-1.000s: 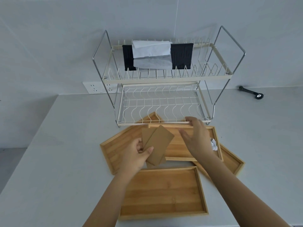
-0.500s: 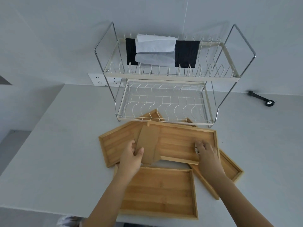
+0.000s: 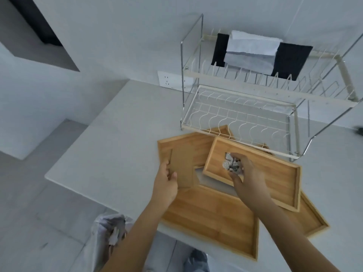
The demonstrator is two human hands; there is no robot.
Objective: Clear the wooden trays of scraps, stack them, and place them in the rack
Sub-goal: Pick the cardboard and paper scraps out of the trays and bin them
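Several wooden trays lie overlapping on the white counter in front of the two-tier wire rack [image 3: 235, 122]. The top tray [image 3: 275, 173] sits tilted over the others. My right hand [image 3: 247, 173] is above it, closed around a crumpled grey-and-white paper scrap [image 3: 231, 164]. My left hand [image 3: 167, 183] pinches brown cardboard pieces [image 3: 182, 167] above the left tray [image 3: 182, 146]. The nearest tray [image 3: 212, 218] lies bare at the counter's front edge. Another tray [image 3: 312, 218] pokes out at the right.
A white bag-lined bin [image 3: 110, 232] stands on the floor below the counter's front-left edge. Black and white cloths [image 3: 255, 54] hang on the rack's upper tier. A wall socket [image 3: 170, 81] sits left of the rack. The counter's left corner [image 3: 51, 175] is near.
The view has swung left and down, showing the bin. My right hand picked up the crumpled paper scrap from the top tray. My left hand still holds the cardboard, moved left.
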